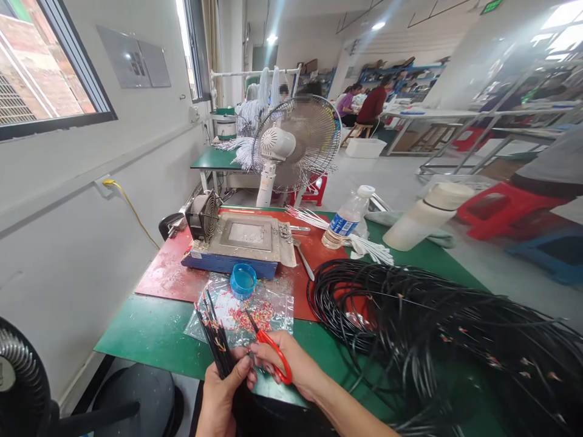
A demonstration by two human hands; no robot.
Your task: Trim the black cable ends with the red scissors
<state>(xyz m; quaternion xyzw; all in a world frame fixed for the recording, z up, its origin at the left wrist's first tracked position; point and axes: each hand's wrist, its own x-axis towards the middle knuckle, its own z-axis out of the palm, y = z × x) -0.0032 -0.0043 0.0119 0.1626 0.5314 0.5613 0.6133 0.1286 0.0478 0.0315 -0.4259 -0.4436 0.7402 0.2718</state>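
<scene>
My left hand (224,388) is closed around a bundle of black cables (217,343), whose stripped ends with thin red and pale wires point up and away. My right hand (289,358) holds red-handled scissors (272,350), their dark blades pointing up and left. The fingertips of both hands meet close to the bundle; what lies between them is too small to make out. Just beyond the hands, a clear plastic bag (285,309) carries many small red and yellow scraps (255,317). A blue round dish (243,280) stands at its far edge.
A large coil of black cable (392,303) covers the table's right side. Behind the dish sits a blue-sided heating unit (228,264) with a small fan (201,217). A water bottle (341,221), a pale flask (421,218) and white wires (371,249) stand or lie farther back.
</scene>
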